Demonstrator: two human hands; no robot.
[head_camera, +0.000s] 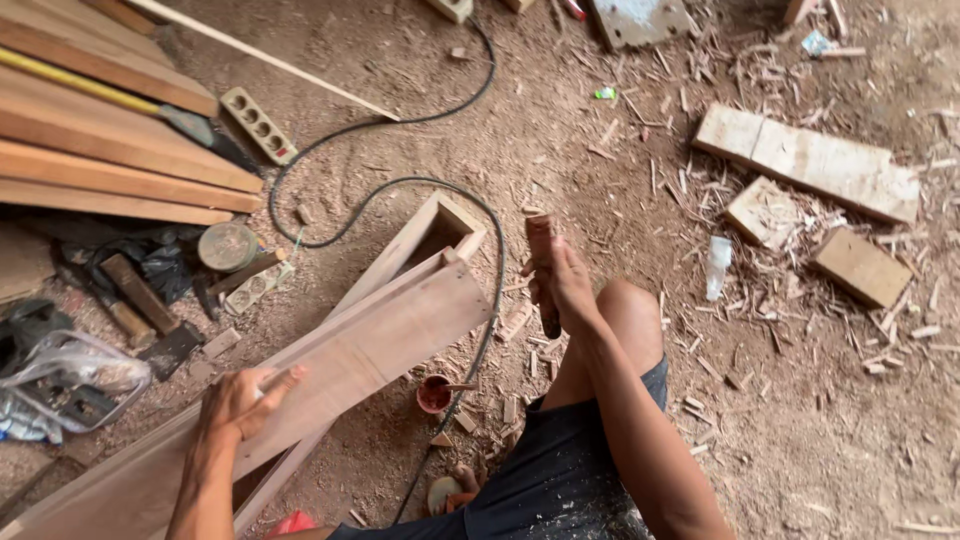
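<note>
The left hand (240, 400) presses flat on the long wooden frame (370, 340) lying across the dirt floor (steadying it), while the right hand (562, 285) grips a wooden mallet (543, 262) raised beside the knee; striking needs aim.

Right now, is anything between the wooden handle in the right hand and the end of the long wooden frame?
Nothing visible blocks it. The right hand holds the wooden handle beside the frame; only the black cable on the ground runs between them.

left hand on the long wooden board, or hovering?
Touching. The head view shows the left hand lying flat on the long wooden board, palm and fingers pressed on its top face, no gap visible.
</note>
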